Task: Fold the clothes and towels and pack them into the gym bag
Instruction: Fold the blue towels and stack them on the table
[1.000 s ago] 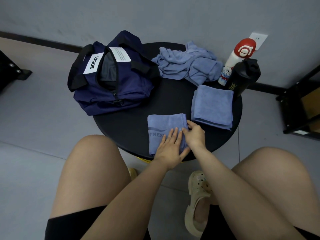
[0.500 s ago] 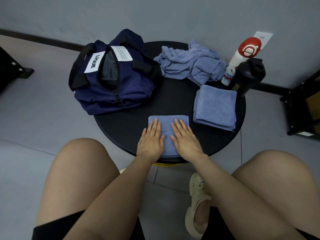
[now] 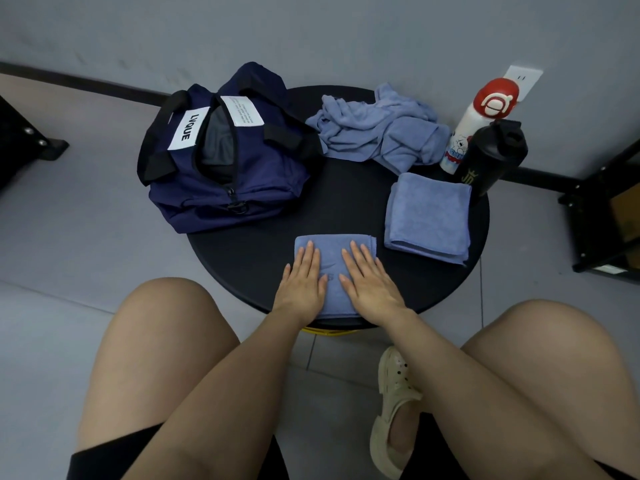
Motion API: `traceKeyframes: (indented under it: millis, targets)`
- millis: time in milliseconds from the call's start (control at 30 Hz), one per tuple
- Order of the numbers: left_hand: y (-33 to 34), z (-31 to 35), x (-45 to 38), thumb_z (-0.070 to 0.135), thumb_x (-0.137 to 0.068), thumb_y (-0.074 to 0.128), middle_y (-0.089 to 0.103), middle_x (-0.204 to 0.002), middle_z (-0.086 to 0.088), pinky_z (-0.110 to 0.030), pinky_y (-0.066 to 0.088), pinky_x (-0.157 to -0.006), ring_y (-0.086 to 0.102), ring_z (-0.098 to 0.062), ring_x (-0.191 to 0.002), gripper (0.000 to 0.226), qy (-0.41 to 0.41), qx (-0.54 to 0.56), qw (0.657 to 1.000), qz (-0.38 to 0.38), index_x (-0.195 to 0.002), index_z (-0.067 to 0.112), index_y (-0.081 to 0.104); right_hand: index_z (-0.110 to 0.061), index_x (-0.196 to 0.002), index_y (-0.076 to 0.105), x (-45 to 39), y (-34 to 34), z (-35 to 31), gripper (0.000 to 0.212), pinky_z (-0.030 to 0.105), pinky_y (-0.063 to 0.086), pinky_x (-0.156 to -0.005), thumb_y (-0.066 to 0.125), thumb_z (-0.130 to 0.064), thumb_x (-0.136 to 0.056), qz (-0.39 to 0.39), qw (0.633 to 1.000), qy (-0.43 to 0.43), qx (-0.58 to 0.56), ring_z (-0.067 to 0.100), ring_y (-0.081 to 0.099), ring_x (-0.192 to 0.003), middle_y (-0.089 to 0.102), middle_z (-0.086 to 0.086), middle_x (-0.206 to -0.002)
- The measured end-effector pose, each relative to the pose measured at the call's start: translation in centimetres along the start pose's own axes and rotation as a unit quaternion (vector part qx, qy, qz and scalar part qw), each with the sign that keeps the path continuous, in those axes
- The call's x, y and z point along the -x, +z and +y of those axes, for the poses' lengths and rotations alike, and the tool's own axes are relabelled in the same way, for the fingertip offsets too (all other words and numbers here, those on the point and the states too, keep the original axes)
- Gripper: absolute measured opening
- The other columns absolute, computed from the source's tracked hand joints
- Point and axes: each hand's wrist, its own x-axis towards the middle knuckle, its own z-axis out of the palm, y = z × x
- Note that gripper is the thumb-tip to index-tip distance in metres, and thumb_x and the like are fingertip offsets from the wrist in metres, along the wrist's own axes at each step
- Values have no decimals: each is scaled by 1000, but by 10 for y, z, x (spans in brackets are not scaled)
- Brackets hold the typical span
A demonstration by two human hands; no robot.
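Dim, flat indoor light, wide-angle warp at the edges

Soft and even, no hard shadows and no glare, just a faint sheen on the black table (image 3: 346,206). Dark stuff like the black bottle (image 3: 491,157) loses detail. The baseboard (image 3: 86,83) bows from lens distortion, corners stretch. Center's reasonably sharp, a bit soft and noisy overall.

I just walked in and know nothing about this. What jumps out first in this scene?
Two hands, left hand and right hand, press flat on a folded blue towel at the near edge of a round black table. At the table's far left sits an open navy gym bag. A crumpled blue cloth lies at the back, with a second folded towel on the right.
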Motion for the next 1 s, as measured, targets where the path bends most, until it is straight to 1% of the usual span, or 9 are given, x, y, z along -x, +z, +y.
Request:
traceKeyframes:
  millis: [100,200,267,333,367,500,667,833,1000]
  targets:
    - [-7,-2,3,29,-103,33,-5,-159,2,-28,4,-118,-5,-10,-146,58,1,123,992,23,-152,15,5,-16,-152,16,1,-8,-4,51,23,-2,-116,30,-30,-104,21,989,16,-145,11,-5,-147,2,-1,-161]
    - [-14,-5,8,22,-98,49,17,-157,-2,-24,18,-113,19,-16,-144,61,-48,217,971,88,-150,13,19,-7,-145,37,5,-20,-3,45,18,12,-112,43,-16,-101,108,962,71,-242,17,19,-145,24,6,-157]
    - [-19,-5,10,22,-94,56,35,-148,-5,-29,31,-107,37,-22,-134,59,-94,249,957,112,-147,11,30,-7,-144,39,8,-26,-2,48,23,22,-111,51,-14,-98,131,947,122,-266,21,33,-139,33,9,-152]
    - [-23,-4,10,23,-91,61,53,-132,-8,-31,43,-93,53,-25,-118,53,-130,291,940,120,-138,9,42,-10,-145,37,7,-30,-3,54,32,32,-110,56,-15,-95,122,930,179,-296,26,41,-133,38,10,-148]
    - [-24,-3,10,24,-90,63,58,-125,-8,-29,44,-88,56,-25,-113,52,-149,309,932,117,-136,8,44,-11,-146,36,7,-32,-4,56,36,36,-108,57,-16,-94,113,923,202,-308,27,44,-130,41,11,-146]
    - [-25,-2,11,29,-87,67,63,-117,-10,-31,46,-88,58,-25,-109,49,-216,348,909,79,-127,4,53,-6,-139,41,6,-37,-8,51,34,43,-93,59,-16,-93,82,915,246,-309,30,51,-121,54,14,-133]
    - [-26,0,13,22,-87,66,64,-114,-8,-29,46,-84,59,-24,-106,33,-240,375,893,68,-115,7,60,-6,-123,54,8,-40,-13,34,27,42,-74,61,-17,-91,36,904,282,-318,28,58,-109,59,13,-123]
    - [-30,3,17,18,-86,65,64,-109,-7,-28,46,-82,59,-22,-101,29,-240,382,888,87,-113,9,60,-8,-112,63,12,-44,-15,27,28,45,-77,65,-16,-86,41,888,286,-359,25,60,-103,64,11,-116]
    - [-44,19,14,22,-87,63,64,-106,-3,-26,43,-76,54,-15,-88,25,-219,370,895,120,-111,15,61,-6,-119,59,17,-56,-13,39,31,47,-91,72,-14,-82,93,857,273,-427,24,60,-108,63,10,-118]
